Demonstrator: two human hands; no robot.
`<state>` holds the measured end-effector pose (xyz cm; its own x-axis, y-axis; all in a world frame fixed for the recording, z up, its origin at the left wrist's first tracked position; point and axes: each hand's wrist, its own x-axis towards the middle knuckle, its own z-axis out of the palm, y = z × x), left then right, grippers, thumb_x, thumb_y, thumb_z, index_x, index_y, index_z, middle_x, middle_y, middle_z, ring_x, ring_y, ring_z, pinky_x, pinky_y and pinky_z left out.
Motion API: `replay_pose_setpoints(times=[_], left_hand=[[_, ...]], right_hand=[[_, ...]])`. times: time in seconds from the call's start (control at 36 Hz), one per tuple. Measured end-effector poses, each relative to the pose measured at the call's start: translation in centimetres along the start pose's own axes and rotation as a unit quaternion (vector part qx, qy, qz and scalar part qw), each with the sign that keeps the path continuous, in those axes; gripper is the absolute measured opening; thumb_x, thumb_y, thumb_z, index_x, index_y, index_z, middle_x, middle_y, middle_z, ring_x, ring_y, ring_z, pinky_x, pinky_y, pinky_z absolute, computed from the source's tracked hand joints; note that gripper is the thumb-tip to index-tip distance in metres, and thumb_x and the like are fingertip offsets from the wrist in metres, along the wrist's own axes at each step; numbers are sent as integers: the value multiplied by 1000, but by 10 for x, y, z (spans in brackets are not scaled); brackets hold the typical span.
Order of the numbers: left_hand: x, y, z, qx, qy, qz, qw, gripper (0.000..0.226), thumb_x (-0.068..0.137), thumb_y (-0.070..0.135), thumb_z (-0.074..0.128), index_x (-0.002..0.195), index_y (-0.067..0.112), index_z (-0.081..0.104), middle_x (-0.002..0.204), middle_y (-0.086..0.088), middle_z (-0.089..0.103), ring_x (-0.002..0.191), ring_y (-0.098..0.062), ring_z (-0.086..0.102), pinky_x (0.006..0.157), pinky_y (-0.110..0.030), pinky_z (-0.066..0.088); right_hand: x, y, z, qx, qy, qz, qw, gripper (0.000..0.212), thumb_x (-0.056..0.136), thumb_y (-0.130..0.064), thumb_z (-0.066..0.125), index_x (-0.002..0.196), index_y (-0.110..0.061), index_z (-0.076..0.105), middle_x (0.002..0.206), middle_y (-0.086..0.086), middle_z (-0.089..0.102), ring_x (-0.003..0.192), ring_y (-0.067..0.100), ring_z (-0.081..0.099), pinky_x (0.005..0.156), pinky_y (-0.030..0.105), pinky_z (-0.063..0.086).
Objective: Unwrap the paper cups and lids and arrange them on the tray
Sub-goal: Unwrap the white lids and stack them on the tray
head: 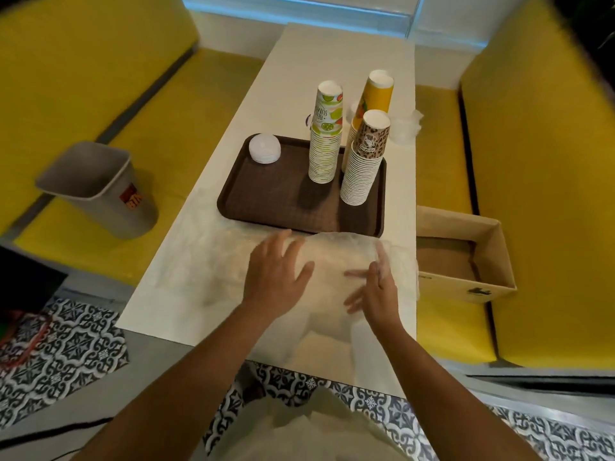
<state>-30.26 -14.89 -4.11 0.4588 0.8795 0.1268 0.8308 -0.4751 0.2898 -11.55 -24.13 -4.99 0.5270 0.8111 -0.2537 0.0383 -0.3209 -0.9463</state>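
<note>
A brown tray (273, 194) lies on the white table. On it stand a stack of fruit-print paper cups (325, 138) and a stack of leopard-print cups (364, 161), with a pile of white lids (265, 148) in its far left corner. A yellow cup stack (372, 98) stands just behind the tray's far right corner. Clear plastic wrapping (336, 261), blurred, lies on the table in front of the tray. My left hand (274, 274) rests on it with fingers spread. My right hand (376, 287) touches its right part with straight fingers.
Clear plastic lids (404, 126) sit on the table right of the cups. An open cardboard box (466, 254) lies on the yellow bench at right. A grey waste bin (100, 188) stands on the left bench. The table's near edge (199, 341) is close to me.
</note>
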Motion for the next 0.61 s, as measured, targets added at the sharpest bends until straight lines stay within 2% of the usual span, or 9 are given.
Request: replay_pose_setpoints(times=[0.06, 0.11, 0.22, 0.28, 0.33, 0.39, 0.44, 0.5, 0.61], left_hand=[[-7, -8, 22, 63, -86, -15, 994, 73, 101, 67, 19, 159, 26, 37, 171, -9, 22, 157, -34, 16, 127, -56, 13], [-12, -20, 38, 96, -121, -27, 988, 79, 100, 72, 11, 164, 29, 24, 175, -9, 4, 160, -36, -1, 126, -61, -2], [-20, -33, 51, 127, -135, -37, 982, 81, 95, 82, 10, 165, 41, 14, 175, -9, -2, 159, -39, -6, 122, -68, -6], [-22, -36, 54, 119, -135, -44, 983, 81, 93, 86, 10, 164, 46, 12, 175, -8, 0, 159, -40, -4, 121, -70, -5], [-22, -37, 57, 111, -134, -48, 984, 81, 92, 88, 9, 163, 49, 10, 175, -7, 1, 159, -41, -2, 120, -72, -3], [-20, -38, 58, 105, -146, -48, 983, 81, 91, 89, 6, 162, 51, 4, 175, -5, -2, 159, -41, -3, 119, -73, -1], [-19, -39, 57, 102, -158, -46, 981, 80, 90, 89, 4, 161, 52, -3, 175, -3, -9, 159, -40, -6, 119, -74, 0], [-16, -38, 55, 108, -183, -45, 976, 81, 89, 89, 2, 160, 52, -12, 173, -1, -18, 159, -38, -12, 119, -73, 0], [-7, -33, 38, 161, -210, -30, 964, 86, 86, 90, 3, 160, 50, -10, 174, -3, -15, 159, -39, -7, 120, -71, 1]], right_hand=[[-2, -3, 0, 11, 10, 22, 1000, 34, 113, -44, 31, 147, -40, 35, 89, 6, 79, 59, 44, 69, 53, 51, 61], [0, -3, 0, 14, 20, 33, 999, 26, 114, -40, 32, 140, -38, 36, 88, 8, 78, 61, 44, 69, 55, 49, 61], [8, -5, -4, 21, 60, 45, 997, 58, 110, -22, 47, 162, -34, 24, 116, 6, 72, 74, 34, 72, 57, 42, 61], [7, -15, -3, -30, 123, 9, 992, 67, 103, -15, 57, 161, -30, 28, 136, 6, 56, 102, 29, 67, 82, 42, 62], [3, -32, -1, -103, 188, -81, 973, 73, 93, -13, 62, 159, -22, 32, 145, 6, 40, 127, 28, 51, 110, 38, 47], [-2, -51, 1, -178, 218, -223, 933, 74, 85, -14, 61, 155, -10, 40, 149, 13, 36, 138, 28, 39, 119, 27, 30], [-3, -63, 11, -226, 174, -350, 892, 67, 83, -11, 61, 148, -4, 49, 149, 17, 39, 142, 31, 37, 121, 31, 29], [-2, -67, 30, -270, 95, -405, 868, 61, 84, -4, 64, 144, -4, 55, 152, 17, 42, 145, 35, 38, 122, 44, 34], [15, -45, 72, -437, -57, -343, 829, 53, 100, -19, 60, 151, -12, 52, 165, 14, 37, 158, 35, 23, 129, 53, 22]])
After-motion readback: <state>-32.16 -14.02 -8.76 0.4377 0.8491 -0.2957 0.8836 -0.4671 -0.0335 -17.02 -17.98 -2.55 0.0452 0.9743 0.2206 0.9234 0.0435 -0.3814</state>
